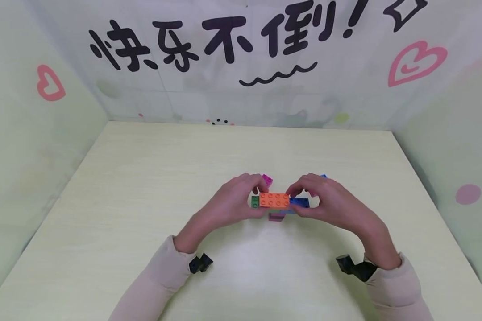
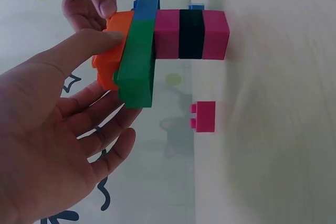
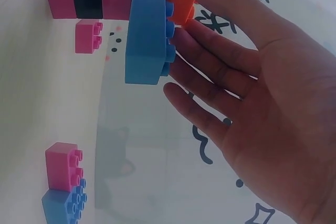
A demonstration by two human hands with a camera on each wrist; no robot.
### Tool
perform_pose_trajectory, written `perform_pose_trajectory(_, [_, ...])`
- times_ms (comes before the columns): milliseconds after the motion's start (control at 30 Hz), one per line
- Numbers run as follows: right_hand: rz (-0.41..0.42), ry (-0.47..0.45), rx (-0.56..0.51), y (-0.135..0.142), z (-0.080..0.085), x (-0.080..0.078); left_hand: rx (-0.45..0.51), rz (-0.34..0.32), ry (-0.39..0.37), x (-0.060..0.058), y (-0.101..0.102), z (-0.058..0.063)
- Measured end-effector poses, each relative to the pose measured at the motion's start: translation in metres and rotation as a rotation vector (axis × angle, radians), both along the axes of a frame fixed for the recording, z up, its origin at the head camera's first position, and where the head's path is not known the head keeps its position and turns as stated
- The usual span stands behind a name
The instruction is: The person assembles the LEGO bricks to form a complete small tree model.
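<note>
An orange toy brick (image 1: 274, 200) lies across the top of a small built stack. Below it, a green brick (image 2: 137, 64) and a blue brick (image 3: 147, 30) stand end to end, reaching out past its left and right ends. They rest on a column of two magenta bricks (image 2: 216, 35) with a dark brick (image 2: 191, 34) between them. My left hand (image 1: 238, 198) pinches the orange brick's left end between thumb and fingers, the lower fingers loosely spread. At the other end my right hand (image 1: 331, 203) pinches the same brick, thumb on the near side.
Behind the stack a small pink brick (image 2: 206, 116) lies on the pale table (image 1: 152, 178). Farther right are another pink brick (image 3: 62, 166) and a light blue brick (image 3: 60, 205), side by side. Printed panels (image 1: 184, 98) enclose the table at the back and sides.
</note>
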State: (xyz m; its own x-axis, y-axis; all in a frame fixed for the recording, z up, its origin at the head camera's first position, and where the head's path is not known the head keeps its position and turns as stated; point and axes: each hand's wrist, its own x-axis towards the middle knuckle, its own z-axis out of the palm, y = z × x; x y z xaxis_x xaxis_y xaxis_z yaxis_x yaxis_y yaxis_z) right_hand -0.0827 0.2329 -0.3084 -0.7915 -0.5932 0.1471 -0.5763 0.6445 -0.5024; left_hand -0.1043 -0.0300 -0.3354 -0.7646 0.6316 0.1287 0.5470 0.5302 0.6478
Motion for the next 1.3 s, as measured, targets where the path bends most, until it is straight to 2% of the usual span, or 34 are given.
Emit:
perform_pose_trajectory(233, [0.013, 0.020, -0.007, 0.000, -0.002, 0.000, 0.005, -0.010, 0.066, 0.002, 0.012, -0.012])
perform_pose_trajectory(400, [0.001, 0.012, -0.017, 0.002, 0.001, -0.001, -0.011, 0.008, 0.069, 0.004, 0.013, -0.014])
perform_pose_trajectory(533, [-0.099, 0.050, 0.012, 0.013, 0.003, -0.004, -0.031, 0.028, 0.041, 0.005, 0.013, -0.014])
perform_pose_trajectory(633, [-0.199, 0.067, 0.119, 0.026, -0.004, -0.010, -0.041, 0.039, 0.016, 0.006, 0.014, -0.014])
perform_pose_trajectory(733, [-0.246, 0.025, 0.237, 0.036, -0.017, -0.018, -0.041, 0.043, 0.006, 0.007, 0.015, -0.015])
perform_pose_trajectory(833, [-0.243, -0.007, 0.293, 0.045, -0.032, -0.025, -0.046, 0.043, 0.009, 0.008, 0.015, -0.015])
perform_pose_trajectory(933, [-0.237, 0.015, 0.307, 0.049, -0.041, -0.029, -0.052, 0.038, 0.015, 0.007, 0.016, -0.015])
perform_pose_trajectory(1300, [-0.212, 0.127, 0.313, 0.049, -0.050, -0.036, -0.066, 0.039, 0.008, 0.006, 0.019, -0.012])
